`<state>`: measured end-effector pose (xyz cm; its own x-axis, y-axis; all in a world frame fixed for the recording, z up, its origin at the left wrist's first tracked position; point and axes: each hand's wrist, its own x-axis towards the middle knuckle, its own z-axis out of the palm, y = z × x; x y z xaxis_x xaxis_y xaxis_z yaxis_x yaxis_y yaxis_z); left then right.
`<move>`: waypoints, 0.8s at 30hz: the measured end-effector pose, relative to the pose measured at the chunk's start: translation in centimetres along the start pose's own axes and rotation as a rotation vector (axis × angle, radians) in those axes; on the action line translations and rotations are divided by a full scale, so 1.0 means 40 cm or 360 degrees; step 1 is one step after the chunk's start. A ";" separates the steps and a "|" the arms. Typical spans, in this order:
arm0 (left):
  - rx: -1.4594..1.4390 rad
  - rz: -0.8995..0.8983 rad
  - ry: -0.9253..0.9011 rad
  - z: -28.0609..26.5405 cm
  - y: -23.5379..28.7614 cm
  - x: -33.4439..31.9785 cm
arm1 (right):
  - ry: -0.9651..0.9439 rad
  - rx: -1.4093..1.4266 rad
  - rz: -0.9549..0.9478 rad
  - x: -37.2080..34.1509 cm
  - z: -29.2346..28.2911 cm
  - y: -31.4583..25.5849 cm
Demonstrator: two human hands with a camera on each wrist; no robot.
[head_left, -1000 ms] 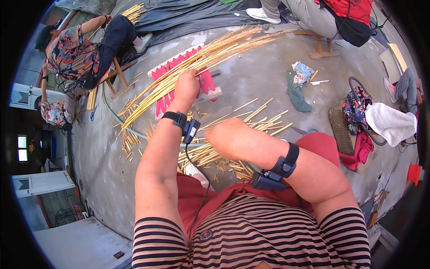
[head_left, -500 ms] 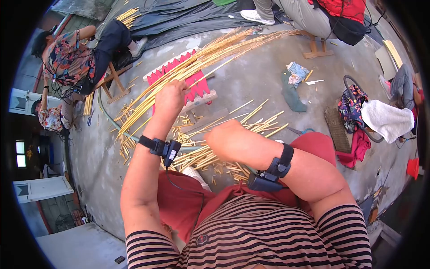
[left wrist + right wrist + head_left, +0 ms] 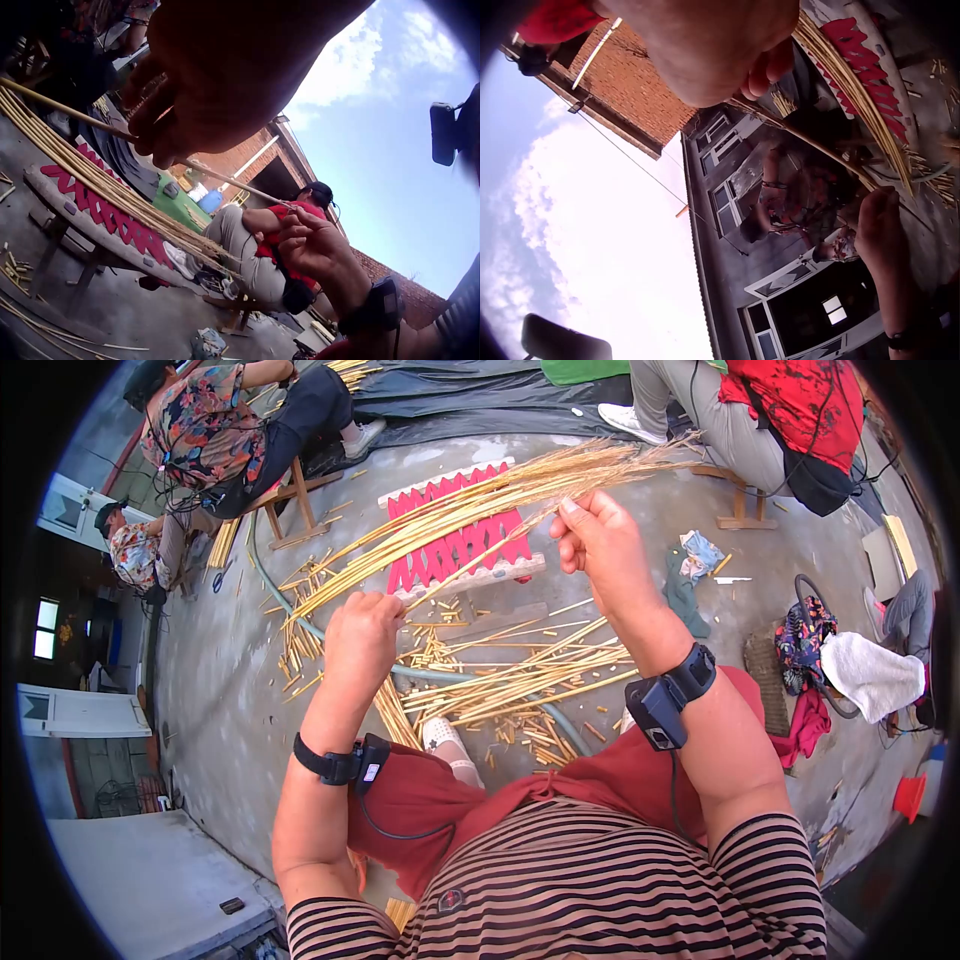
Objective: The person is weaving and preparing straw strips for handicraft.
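Note:
One thin stalk point(image 3: 462, 570) runs between the two hands, tilted up to the right. My left hand point(image 3: 362, 645) grips its lower part with curled fingers. Higher up, my right hand point(image 3: 612, 550) pinches the feathery end between thumb and fingers. In the left wrist view the stalk point(image 3: 232, 182) passes from the near left hand point(image 3: 217, 82) to the right hand point(image 3: 319, 247). Behind it a bundle of long stalks point(image 3: 400, 550) with feathery tops lies across a low bench point(image 3: 480, 578) covered in pink zigzag material.
Cut stalks point(image 3: 540, 675) and short pieces lie on the floor near my feet, with a hose point(image 3: 425, 674) among them. Seated people are at upper left and upper right. Cloths point(image 3: 690, 595) and a bag point(image 3: 803, 630) lie to the right.
My right hand has moved up and forward from near my lap and now pinches the stalk's feathery end. My left hand has drawn a single stalk back, away from the bundle. The head view has shifted.

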<state>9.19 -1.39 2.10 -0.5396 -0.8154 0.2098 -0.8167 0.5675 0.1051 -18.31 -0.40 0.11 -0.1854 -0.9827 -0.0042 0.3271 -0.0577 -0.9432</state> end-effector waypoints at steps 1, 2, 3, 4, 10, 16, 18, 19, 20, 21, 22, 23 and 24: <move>0.0016 0.0028 -0.0039 -0.004 -0.002 -0.002 | -0.0021 0.0047 0.0005 0.001 0.010 0.005; -0.0190 0.0029 -0.0095 -0.010 0.001 0.001 | -0.0041 0.0053 0.0050 -0.002 0.024 0.013; -0.0505 -0.0098 -0.0128 -0.008 0.015 0.007 | -0.0062 0.0060 0.0096 -0.008 0.043 0.021; -0.0818 -0.0223 -0.0153 -0.001 0.034 0.018 | -0.0083 0.0068 0.0139 -0.012 0.061 0.026; -0.1780 -0.0590 -0.0354 0.016 0.078 0.077 | -0.0267 -0.0018 0.0141 -0.014 0.116 0.060; -0.2237 -0.0791 -0.0299 0.040 0.076 0.086 | -0.0286 -0.0027 0.0196 -0.013 0.112 0.057; -0.2264 -0.0770 -0.0238 0.037 0.085 0.090 | -0.0339 -0.0088 0.0189 -0.015 0.107 0.055; -0.2264 -0.0776 -0.0239 0.040 0.088 0.090 | -0.0367 -0.0120 0.0187 -0.016 0.105 0.056; -0.2266 -0.0781 -0.0240 0.044 0.091 0.090 | -0.0387 -0.0138 0.0188 -0.016 0.104 0.059; -0.2268 -0.0787 -0.0239 0.048 0.095 0.090 | -0.0406 -0.0156 0.0190 -0.017 0.103 0.061; -0.2213 -0.0763 -0.0224 0.052 0.100 0.090 | -0.0426 -0.0175 0.0191 -0.017 0.102 0.063; -0.2158 -0.0737 -0.0208 0.055 0.106 0.089 | -0.0415 -0.0174 0.0181 -0.016 0.101 0.063; -0.2103 -0.0711 -0.0191 0.058 0.111 0.089 | -0.0404 -0.0174 0.0170 -0.015 0.100 0.063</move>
<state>3.16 -2.02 1.05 -0.3574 -0.9201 -0.1604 -0.1641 -0.1072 0.9806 -13.67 -0.64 -0.96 0.0869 -0.9956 -0.0351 0.2280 0.0542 -0.9722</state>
